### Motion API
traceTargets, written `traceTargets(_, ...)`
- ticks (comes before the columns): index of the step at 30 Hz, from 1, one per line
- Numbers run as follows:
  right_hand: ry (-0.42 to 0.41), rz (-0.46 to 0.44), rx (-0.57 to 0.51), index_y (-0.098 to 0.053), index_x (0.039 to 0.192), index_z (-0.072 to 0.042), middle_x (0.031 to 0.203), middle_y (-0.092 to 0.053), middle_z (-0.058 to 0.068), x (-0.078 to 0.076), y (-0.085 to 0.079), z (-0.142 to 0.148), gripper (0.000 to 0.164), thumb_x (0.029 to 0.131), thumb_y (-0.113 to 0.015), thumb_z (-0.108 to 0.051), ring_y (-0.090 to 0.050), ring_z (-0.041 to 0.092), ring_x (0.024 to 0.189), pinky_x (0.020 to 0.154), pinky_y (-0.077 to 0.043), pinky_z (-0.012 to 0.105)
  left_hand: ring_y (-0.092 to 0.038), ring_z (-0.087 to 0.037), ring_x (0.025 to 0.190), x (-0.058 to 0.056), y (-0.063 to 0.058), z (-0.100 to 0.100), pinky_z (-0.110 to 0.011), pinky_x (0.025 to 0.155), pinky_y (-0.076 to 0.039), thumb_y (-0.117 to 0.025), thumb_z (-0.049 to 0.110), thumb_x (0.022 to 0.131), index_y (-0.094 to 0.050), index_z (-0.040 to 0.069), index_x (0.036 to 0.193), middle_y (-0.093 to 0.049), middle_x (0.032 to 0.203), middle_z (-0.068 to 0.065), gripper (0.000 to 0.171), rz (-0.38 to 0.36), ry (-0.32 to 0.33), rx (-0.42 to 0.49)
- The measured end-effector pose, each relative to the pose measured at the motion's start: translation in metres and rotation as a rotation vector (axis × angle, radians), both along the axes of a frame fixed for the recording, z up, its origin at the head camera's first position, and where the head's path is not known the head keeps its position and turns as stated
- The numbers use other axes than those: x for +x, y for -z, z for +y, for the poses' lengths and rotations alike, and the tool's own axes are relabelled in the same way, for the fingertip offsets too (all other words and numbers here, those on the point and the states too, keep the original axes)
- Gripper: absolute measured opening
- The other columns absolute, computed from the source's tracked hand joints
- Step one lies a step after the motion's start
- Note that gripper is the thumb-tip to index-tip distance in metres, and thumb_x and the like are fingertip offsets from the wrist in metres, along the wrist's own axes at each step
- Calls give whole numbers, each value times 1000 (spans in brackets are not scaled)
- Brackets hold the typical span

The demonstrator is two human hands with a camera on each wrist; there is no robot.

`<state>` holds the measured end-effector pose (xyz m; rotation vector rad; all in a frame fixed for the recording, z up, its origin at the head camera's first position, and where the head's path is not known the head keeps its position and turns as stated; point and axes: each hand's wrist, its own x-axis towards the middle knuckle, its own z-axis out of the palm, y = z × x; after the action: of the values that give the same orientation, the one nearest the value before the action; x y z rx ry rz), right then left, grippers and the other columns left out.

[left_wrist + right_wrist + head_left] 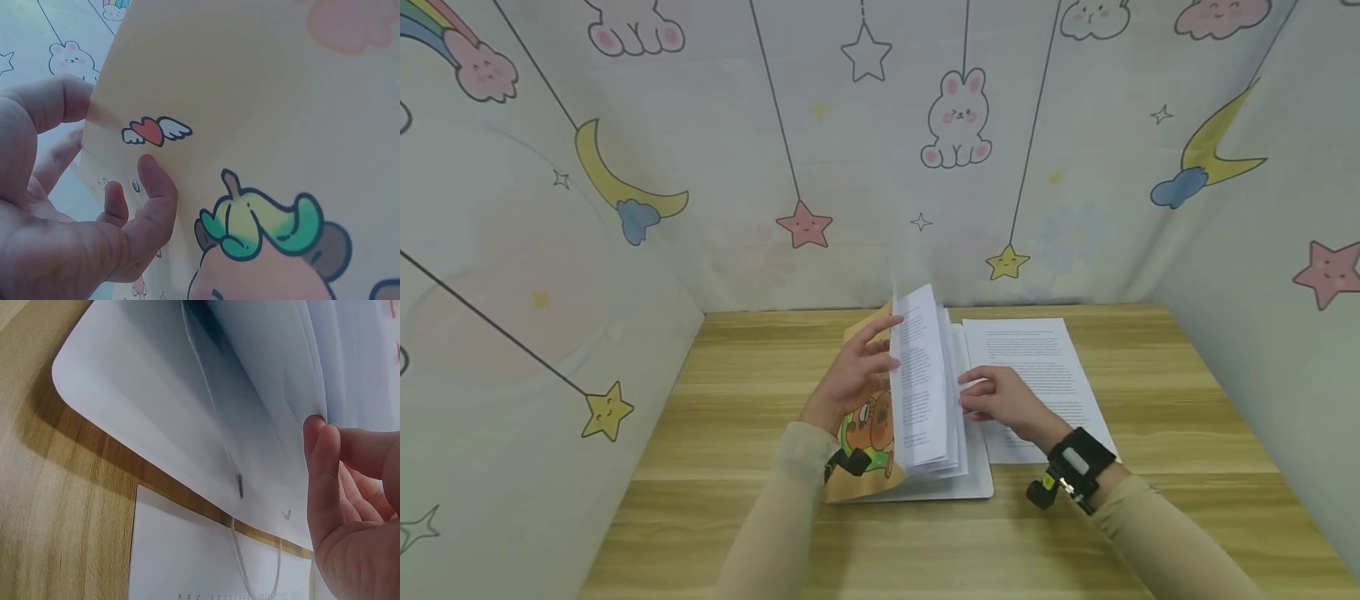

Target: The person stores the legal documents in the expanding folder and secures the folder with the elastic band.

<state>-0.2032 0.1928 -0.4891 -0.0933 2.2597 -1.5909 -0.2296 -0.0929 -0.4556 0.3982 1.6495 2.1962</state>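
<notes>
An open folder (947, 487) with a yellow cartoon cover stands on the table, its printed pages (921, 383) raised and fanned. My left hand (853, 375) holds the raised cover and leaves at their edge. In the left wrist view, the cover (250, 112) shows a winged heart, and some fingers of that hand lie in front of it. My right hand (1000, 400) pinches the edge of a sheet (275, 375) between thumb and finger. What lies deeper between the leaves is hidden.
A printed paper (1030, 358) lies flat to the right, partly beneath my right hand. An elastic loop (278, 569) hangs off the folder's edge. Around the wood-grain table (722, 400) rise cartoon-patterned cloth walls (865, 167).
</notes>
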Motion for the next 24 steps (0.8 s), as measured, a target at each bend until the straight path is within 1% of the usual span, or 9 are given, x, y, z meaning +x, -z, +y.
traceTargets(6, 12, -10, 1, -64, 132, 1, 101, -78, 12, 0, 1, -5, 38, 96, -73, -5, -74, 21, 89, 78, -62, 35, -49, -46, 123, 0, -1, 1, -44, 83, -55, -55, -7, 97, -36, 11, 162, -41, 147, -36, 70, 5, 10, 5)
traceTargets(16, 14, -16, 14, -64, 132, 0, 99, -77, 11, -1, 2, -7, 38, 95, -73, -4, -73, 20, 86, 77, -62, 34, -48, -47, 124, 0, -1, 0, -44, 85, -55, -56, -6, 96, -35, 12, 163, -40, 148, -36, 72, 2, 18, -2)
traceTargets(24, 10, -19, 20, -63, 133, 0, 104, -77, 12, 1, -1, -5, 40, 96, -74, -7, -74, 22, 92, 80, -62, 36, -49, -47, 125, 0, -1, 0, -44, 86, -55, -56, -5, 97, -35, 13, 163, -41, 149, -34, 72, -3, 15, -6)
